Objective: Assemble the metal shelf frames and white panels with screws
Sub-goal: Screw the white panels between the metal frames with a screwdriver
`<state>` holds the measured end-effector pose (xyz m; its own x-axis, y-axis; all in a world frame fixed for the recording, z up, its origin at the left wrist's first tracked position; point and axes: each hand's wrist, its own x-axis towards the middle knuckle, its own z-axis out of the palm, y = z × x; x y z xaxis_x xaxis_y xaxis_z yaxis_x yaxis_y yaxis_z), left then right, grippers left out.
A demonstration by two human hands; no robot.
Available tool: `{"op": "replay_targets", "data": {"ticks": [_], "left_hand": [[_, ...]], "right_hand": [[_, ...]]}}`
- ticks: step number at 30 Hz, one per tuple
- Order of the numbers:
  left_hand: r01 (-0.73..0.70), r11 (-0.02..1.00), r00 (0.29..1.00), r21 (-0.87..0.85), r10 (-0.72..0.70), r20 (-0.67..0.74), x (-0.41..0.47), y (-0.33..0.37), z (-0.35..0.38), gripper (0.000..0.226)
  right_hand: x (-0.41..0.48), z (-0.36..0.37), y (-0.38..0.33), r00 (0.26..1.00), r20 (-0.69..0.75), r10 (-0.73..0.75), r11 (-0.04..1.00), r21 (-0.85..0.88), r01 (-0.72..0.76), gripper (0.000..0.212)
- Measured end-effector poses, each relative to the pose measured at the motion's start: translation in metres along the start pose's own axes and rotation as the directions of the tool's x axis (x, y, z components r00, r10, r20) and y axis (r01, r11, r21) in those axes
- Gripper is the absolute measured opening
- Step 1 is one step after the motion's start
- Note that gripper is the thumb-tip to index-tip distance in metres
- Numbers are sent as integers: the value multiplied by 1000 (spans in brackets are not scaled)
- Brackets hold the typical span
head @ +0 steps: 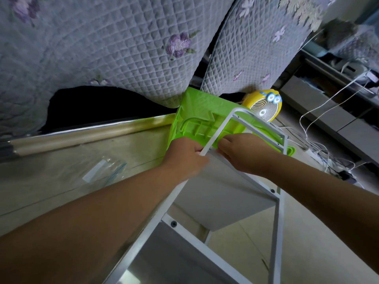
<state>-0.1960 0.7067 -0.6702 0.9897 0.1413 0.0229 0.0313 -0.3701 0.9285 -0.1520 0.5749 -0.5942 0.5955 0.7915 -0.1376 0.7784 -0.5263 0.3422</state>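
The white tubular metal shelf frame stands tilted, its rounded top loop reaching beyond both hands and its two side rails running back beneath the forearms. The left hand grips the near-left rail of the loop, fingers curled round the tube just where the rail meets the upper panel. The flat white upper shelf panel sits between the rails, its far edge directly under both hands. The right hand rests on that far edge, just beside the left hand, with fingers bent down towards the tube; whether it pinches anything cannot be determined. A black screw head is seated in the left rail below the left forearm, and a second black screw head is seated in the right rail below the right wrist. A second white lower panel lies between the rails, nearer the person than the upper one. Beyond the fingertips lies a bright green plastic object, partly behind the loop. A small yellow cartoon-faced fan stands beyond the right hand. A clear plastic zip bag lies left of the left forearm. A grey quilted cover with purple flowers hangs further beyond.
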Motion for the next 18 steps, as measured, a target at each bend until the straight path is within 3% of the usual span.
{"op": "replay_targets", "data": {"ticks": [4,8,12,18], "left_hand": [[0,1000,1000,-29,0,-5,-2,0,-2,34],[8,999,1000,-31,-8,-3,-5,-1,-5,7],[-42,999,999,10,42,-21,-7,-1,-6,42],[-5,1000,1000,-22,5,4,-6,-2,-5,30]], "right_hand": [[10,0,-11,957,105,270,963,-30,-268,27],[25,-2,-18,900,265,346,926,56,-372,26],[21,-15,-14,914,304,270,942,112,-315,39],[-3,-16,2,978,102,182,932,298,-204,26]]}}
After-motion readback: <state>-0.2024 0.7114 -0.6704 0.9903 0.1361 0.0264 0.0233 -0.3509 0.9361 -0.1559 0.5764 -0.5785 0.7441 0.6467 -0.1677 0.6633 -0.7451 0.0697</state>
